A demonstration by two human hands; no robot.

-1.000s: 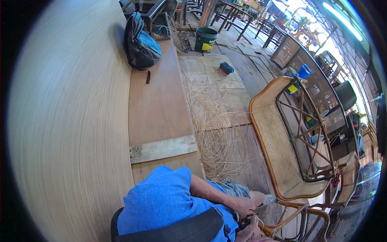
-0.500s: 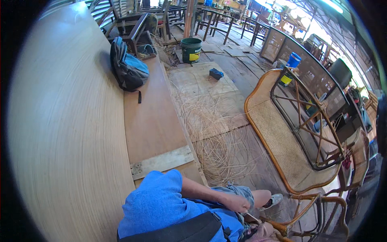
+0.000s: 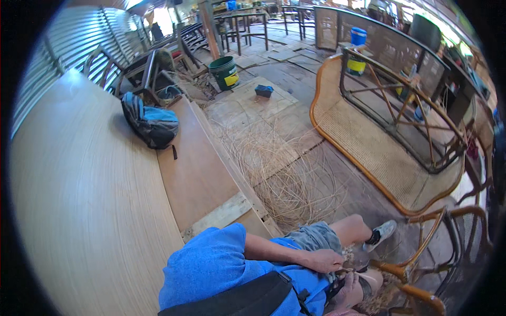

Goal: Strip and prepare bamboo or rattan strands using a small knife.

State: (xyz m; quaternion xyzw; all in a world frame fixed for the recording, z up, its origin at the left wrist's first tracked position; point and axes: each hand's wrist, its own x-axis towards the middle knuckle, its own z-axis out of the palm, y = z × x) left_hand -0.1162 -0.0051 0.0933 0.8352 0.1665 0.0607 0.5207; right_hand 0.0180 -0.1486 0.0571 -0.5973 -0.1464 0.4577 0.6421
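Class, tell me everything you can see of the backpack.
The backpack looks like soft fabric, black and grey with bright blue parts. It sits tilted on the brown board, against the pale wood-grained panel, one short dark strap end trailing loose. No hand touches it; whether it is zipped shut cannot be told.

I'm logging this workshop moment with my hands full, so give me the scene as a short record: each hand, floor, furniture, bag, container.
Left hand: closed, apparently on a thin pale strip
Right hand: close to the left; grip unclear
Floor: loose tangle of pale strands
Furniture: brown-rimmed cane-woven panel at right; brown chair frame at lower right
Bag: grey, black and blue backpack on a brown board
Container: dark green bucket with yellow label, beyond the strands
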